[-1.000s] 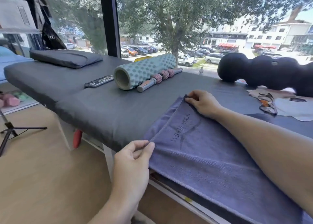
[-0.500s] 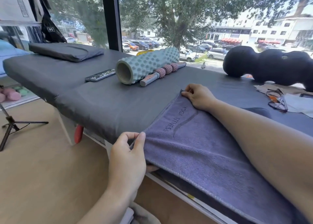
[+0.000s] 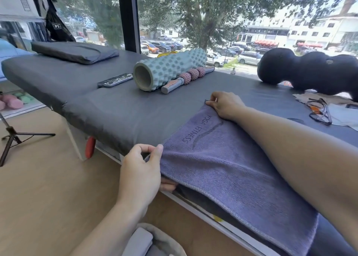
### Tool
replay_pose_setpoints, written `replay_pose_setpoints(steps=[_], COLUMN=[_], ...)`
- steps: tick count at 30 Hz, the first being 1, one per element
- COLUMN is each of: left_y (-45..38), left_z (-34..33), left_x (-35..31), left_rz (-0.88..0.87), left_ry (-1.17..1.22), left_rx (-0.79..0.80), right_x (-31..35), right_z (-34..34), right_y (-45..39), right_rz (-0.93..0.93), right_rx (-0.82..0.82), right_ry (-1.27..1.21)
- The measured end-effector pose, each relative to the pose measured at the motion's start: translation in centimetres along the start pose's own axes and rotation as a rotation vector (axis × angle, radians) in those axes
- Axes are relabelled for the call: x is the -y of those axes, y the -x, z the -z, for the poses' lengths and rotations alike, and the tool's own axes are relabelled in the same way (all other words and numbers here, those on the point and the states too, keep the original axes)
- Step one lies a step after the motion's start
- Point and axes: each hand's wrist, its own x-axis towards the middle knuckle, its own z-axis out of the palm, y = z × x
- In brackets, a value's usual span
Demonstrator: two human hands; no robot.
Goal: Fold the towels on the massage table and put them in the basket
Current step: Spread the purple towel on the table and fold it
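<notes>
**Corners pinched, fold pending**

Window-side, the massage table [image 3: 108,110] carried a purple towel [image 3: 222,159] overhanging its near edge. Left hand [image 3: 141,170] pinched the near corner, right hand [image 3: 224,104] the far one. Soft, limp cloth probably handles best by corners. A basket [image 3: 170,240] sat below.

A dark grey massage table [image 3: 120,116] stood on the wooden floor [image 3: 38,188] before the window. Beside the green foam roller [image 3: 168,70] at its middle lay a roller stick [image 3: 186,77] and a remote [image 3: 115,80]; beyond the roller's left lay a flat cushion [image 3: 75,51], and to its right a black peanut-shaped roller [image 3: 310,71], glasses [image 3: 319,110] and a purple towel [image 3: 222,159].
</notes>
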Motion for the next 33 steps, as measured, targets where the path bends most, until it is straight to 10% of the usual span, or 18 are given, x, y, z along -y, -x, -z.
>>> replay_pose_setpoints(steps=[7, 18, 23, 33], left_y=[-0.6, -4.8, -6.1, -10.9], left_z=[1.6, 1.3, -3.1, -13.2], left_x=[0.1, -3.3, -5.5, -5.3], left_rz=[-0.17, -0.311, -0.235, -0.283], left_ry=[-0.618, -0.437, -0.307, -0.53], left_rx=[0.013, -0.059, 0.285, 0.278], right_x=[-0.4, -4.4, -9.2, -16.1], right_z=[1.1, 8.8, 14.8, 14.6], right_y=[0.4, 3.7, 10.1, 17.6], right_rz=[-0.119, -0.397, -0.527, -0.613], right_rx=[0.08, 0.68, 1.099, 0.258], right_ry=[0.043, 0.078, 0.15, -0.156])
